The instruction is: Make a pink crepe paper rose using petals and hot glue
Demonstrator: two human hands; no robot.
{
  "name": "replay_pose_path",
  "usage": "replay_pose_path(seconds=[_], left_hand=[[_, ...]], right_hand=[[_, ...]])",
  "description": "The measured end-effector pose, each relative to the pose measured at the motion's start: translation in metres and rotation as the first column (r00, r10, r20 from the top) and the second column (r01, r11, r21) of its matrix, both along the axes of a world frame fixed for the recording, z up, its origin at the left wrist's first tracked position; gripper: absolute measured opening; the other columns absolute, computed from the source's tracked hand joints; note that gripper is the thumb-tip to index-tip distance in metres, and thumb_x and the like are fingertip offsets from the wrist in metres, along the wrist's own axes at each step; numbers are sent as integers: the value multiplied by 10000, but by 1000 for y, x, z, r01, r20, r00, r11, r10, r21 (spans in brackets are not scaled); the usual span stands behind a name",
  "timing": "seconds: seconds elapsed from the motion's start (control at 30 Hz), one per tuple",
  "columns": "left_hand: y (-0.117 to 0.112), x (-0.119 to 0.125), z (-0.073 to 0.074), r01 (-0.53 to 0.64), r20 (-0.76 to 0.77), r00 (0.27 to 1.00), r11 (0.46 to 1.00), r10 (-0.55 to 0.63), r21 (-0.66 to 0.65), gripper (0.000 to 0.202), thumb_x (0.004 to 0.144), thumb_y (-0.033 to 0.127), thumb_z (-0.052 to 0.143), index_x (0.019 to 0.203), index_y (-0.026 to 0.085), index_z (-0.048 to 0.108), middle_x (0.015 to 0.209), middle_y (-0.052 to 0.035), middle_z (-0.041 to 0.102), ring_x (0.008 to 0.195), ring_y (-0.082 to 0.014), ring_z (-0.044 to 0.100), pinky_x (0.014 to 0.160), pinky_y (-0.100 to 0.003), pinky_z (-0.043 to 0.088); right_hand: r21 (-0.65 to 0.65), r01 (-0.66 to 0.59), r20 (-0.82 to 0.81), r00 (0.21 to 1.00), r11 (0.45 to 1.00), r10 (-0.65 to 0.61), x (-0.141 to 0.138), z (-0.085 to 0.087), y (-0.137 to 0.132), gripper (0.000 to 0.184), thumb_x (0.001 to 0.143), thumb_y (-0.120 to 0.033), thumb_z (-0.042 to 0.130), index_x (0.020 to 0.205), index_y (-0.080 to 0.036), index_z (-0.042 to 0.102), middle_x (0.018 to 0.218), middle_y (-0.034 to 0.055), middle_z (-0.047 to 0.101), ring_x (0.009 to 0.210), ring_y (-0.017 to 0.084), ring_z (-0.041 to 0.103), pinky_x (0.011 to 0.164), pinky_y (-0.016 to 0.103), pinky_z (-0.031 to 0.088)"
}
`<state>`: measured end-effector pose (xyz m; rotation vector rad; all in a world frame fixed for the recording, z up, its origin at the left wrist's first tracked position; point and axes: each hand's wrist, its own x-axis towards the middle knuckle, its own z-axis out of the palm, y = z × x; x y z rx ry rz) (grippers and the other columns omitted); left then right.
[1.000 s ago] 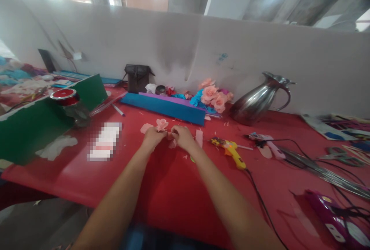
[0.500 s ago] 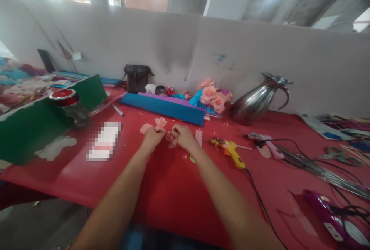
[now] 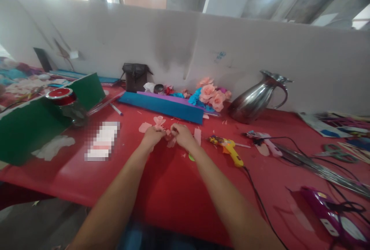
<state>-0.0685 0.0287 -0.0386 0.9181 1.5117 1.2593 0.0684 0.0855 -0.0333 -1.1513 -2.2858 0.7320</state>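
Note:
A pink paper flower (image 3: 159,121) stands at the fingertips of my left hand (image 3: 152,137), which is closed on it from below. Close beside it, my right hand (image 3: 182,136) is curled in a pinch; what lies between its fingertips is too small to make out. Pink paper petals (image 3: 171,142) show in the gap between the two hands, over the red tabletop (image 3: 170,188). Another pink paper piece (image 3: 144,127) lies left of the flower, and a pink paper strip (image 3: 197,136) is just beyond my right wrist. A green round bit (image 3: 191,157) peeks out by my right forearm.
Right of my hands lie a yellow glue gun (image 3: 231,153), a pink glue gun (image 3: 270,145), wires (image 3: 320,173), scissors (image 3: 338,153) and a purple power strip (image 3: 326,211). Behind are a blue sheet (image 3: 162,107), finished paper roses (image 3: 212,95) and a steel jug (image 3: 254,99). A jar (image 3: 69,107) stands left.
The view has shifted slightly. Both hands stay at nearly the same spot with the flower, and the pink petals between them have turned a little.

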Motion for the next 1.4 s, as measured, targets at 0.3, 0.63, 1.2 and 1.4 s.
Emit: replay_pose_path(seconds=[0.3,0.63,1.2,1.4], left_hand=[[-2,0,6,-1,-5,1000,999,1,-35,77,602,125,613,534,156,596,558,-24,621,553,-128,555,533,-232,412],[-2,0,7,15,-13,1000,999,-16,-42,71,591,132,628,529,161,610,520,-11,611,540,-129,564,519,-226,417],[-1,-2,0,40,-95,994,998,-44,-51,40,599,184,632,585,149,620,637,-51,657,656,-180,607,613,-268,446],[-1,-1,-4,-38,-228,973,996,19,-75,112,561,177,645,518,167,542,503,7,514,569,-157,521,515,-250,342]], right_hand=[[-19,4,-6,1000,1000,-4,3,-1,2,138,706,-70,479,656,-197,455,686,-6,544,669,148,472,634,254,308],[-32,-5,-16,1000,999,4,3,0,2,148,705,-69,480,656,-202,438,687,-8,533,675,148,466,642,255,311],[-130,40,-153,986,991,-60,4,3,1,127,709,-107,478,634,-205,448,624,-32,484,623,143,431,589,249,300],[-216,199,-310,914,956,-260,6,5,6,130,753,-289,502,673,-213,433,663,-39,453,644,136,412,596,243,320]])
